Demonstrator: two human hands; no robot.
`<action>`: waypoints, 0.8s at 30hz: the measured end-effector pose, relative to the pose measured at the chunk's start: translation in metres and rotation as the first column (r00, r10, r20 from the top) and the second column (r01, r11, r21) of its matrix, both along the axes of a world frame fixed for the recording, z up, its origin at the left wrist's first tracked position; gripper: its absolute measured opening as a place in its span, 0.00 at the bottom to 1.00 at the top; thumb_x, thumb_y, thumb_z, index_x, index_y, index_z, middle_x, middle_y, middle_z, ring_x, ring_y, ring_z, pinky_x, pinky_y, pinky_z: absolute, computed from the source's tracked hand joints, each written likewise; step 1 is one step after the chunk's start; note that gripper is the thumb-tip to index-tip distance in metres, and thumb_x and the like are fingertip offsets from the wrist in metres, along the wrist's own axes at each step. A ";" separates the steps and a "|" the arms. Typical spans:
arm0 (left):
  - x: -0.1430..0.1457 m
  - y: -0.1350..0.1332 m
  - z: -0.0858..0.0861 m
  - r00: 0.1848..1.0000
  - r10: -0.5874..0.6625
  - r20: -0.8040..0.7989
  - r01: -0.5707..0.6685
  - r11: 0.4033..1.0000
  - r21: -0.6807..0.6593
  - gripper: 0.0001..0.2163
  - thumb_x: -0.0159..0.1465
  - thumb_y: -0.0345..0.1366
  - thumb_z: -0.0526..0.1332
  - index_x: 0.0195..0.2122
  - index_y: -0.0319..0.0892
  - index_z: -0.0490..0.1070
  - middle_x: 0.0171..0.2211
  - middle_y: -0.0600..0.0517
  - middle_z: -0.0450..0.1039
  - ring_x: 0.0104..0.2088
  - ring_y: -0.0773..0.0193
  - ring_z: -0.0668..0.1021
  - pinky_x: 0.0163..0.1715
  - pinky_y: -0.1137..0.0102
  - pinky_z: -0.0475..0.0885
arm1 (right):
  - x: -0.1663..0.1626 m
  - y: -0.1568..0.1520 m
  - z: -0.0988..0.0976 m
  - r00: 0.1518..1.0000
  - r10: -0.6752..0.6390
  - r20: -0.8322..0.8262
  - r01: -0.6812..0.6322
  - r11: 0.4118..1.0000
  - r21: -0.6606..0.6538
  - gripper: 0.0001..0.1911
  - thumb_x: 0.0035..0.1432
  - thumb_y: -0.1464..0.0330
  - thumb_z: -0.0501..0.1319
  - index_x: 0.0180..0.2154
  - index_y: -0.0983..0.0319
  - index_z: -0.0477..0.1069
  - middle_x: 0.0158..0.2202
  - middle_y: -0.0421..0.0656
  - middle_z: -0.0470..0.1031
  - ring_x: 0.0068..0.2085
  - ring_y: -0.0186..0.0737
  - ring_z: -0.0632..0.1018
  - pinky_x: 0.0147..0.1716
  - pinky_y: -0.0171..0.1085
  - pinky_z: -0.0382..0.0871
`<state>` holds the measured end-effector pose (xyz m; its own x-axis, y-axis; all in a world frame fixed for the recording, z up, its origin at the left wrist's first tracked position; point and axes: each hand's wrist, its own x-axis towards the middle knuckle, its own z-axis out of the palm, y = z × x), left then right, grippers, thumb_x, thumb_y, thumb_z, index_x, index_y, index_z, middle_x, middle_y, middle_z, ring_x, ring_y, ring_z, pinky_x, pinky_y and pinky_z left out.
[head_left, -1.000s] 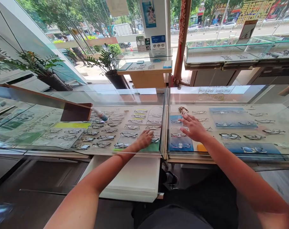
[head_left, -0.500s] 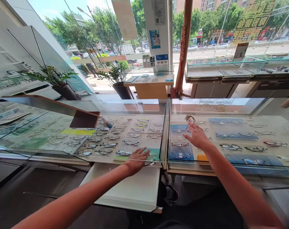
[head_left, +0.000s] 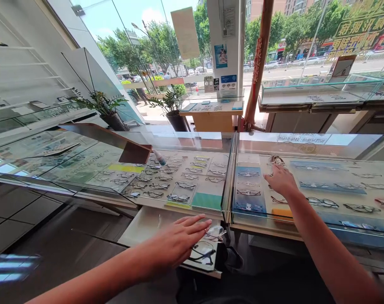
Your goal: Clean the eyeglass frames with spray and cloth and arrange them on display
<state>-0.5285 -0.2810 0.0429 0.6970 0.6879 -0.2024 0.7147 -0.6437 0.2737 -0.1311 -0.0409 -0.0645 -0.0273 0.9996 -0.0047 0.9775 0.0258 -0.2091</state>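
Observation:
My left hand [head_left: 182, 236] is over the pale pull-out drawer board [head_left: 141, 228], fingers bent down around eyeglasses [head_left: 215, 231]. Clear lenses and dark frame parts stick out past its fingertips and below; whether one pair or two, I cannot tell. My right hand [head_left: 282, 179] rests on the glass top of the right display case, its fingers on a crumpled light-brown cloth [head_left: 277, 160]. Under that glass lie blue cards and several eyeglasses [head_left: 322, 202]. A bare green card [head_left: 206, 200] lies in the left case's near corner.
A brown slanted board [head_left: 136, 153] stands on the left case's glass, with a small bottle [head_left: 160, 158] beside it. Glass edges [head_left: 231, 181] meet between the cases. Potted plants [head_left: 177, 120], a wooden pole [head_left: 258, 67] and further showcases [head_left: 318, 95] are beyond.
My left hand has come back and down from the left case's near corner, bringing eyeglasses; the green card there is now bare. My right hand stays at the cloth. The view has turned left.

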 end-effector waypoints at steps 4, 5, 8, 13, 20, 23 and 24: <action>0.034 0.036 0.035 0.997 -0.009 -0.072 0.027 0.968 0.249 0.29 0.75 0.28 0.51 0.77 0.45 0.58 0.77 0.49 0.59 0.79 0.52 0.56 0.76 0.54 0.57 | 0.043 0.015 0.010 0.991 -0.120 0.066 0.120 0.993 -0.001 0.38 0.71 0.48 0.49 0.65 0.71 0.71 0.68 0.64 0.70 0.66 0.68 0.73 0.63 0.56 0.68; 0.044 0.051 0.038 0.995 -0.004 -0.100 0.035 0.950 0.310 0.28 0.76 0.29 0.50 0.76 0.43 0.60 0.77 0.47 0.59 0.79 0.50 0.56 0.76 0.53 0.57 | 0.058 0.018 0.010 0.985 -0.146 0.086 0.146 0.989 0.011 0.37 0.71 0.48 0.50 0.63 0.70 0.73 0.66 0.64 0.72 0.65 0.69 0.74 0.62 0.56 0.69; 0.078 0.103 0.033 0.985 0.007 -0.174 0.072 0.891 0.447 0.25 0.77 0.29 0.49 0.73 0.37 0.65 0.75 0.43 0.62 0.78 0.47 0.58 0.74 0.52 0.58 | 0.097 0.022 0.005 0.973 -0.215 0.089 0.207 0.974 0.092 0.33 0.70 0.51 0.53 0.61 0.68 0.74 0.65 0.61 0.72 0.63 0.68 0.74 0.61 0.56 0.69; 0.137 0.174 -0.004 0.965 0.042 -0.260 0.102 0.851 0.516 0.23 0.75 0.27 0.49 0.67 0.30 0.72 0.72 0.36 0.66 0.75 0.41 0.65 0.71 0.49 0.63 | 0.121 0.020 -0.010 0.969 -0.245 -0.030 0.246 0.952 0.180 0.31 0.68 0.57 0.54 0.63 0.69 0.72 0.66 0.62 0.69 0.63 0.67 0.72 0.62 0.55 0.67; 0.176 0.207 -0.044 0.953 0.086 -0.290 0.085 0.846 0.527 0.22 0.75 0.27 0.50 0.64 0.27 0.75 0.69 0.32 0.70 0.73 0.39 0.67 0.70 0.50 0.63 | 0.123 0.028 -0.016 0.968 -0.247 -0.045 0.251 0.948 0.194 0.30 0.68 0.57 0.54 0.63 0.67 0.73 0.65 0.59 0.70 0.63 0.63 0.71 0.62 0.52 0.67; 0.179 0.210 -0.051 0.953 0.087 -0.292 0.082 0.849 0.522 0.21 0.75 0.28 0.51 0.63 0.27 0.76 0.68 0.32 0.71 0.73 0.39 0.67 0.69 0.49 0.63 | 0.125 0.030 -0.017 0.968 -0.244 -0.054 0.249 0.949 0.191 0.30 0.68 0.56 0.54 0.62 0.66 0.73 0.65 0.59 0.70 0.63 0.63 0.70 0.62 0.52 0.67; 0.179 0.210 -0.052 0.952 0.091 -0.293 0.078 0.851 0.520 0.21 0.75 0.28 0.52 0.63 0.28 0.76 0.68 0.32 0.71 0.73 0.38 0.67 0.69 0.49 0.64 | 0.126 0.030 -0.017 0.968 -0.243 -0.058 0.249 0.950 0.189 0.30 0.68 0.56 0.54 0.62 0.66 0.73 0.65 0.59 0.70 0.63 0.63 0.70 0.61 0.52 0.67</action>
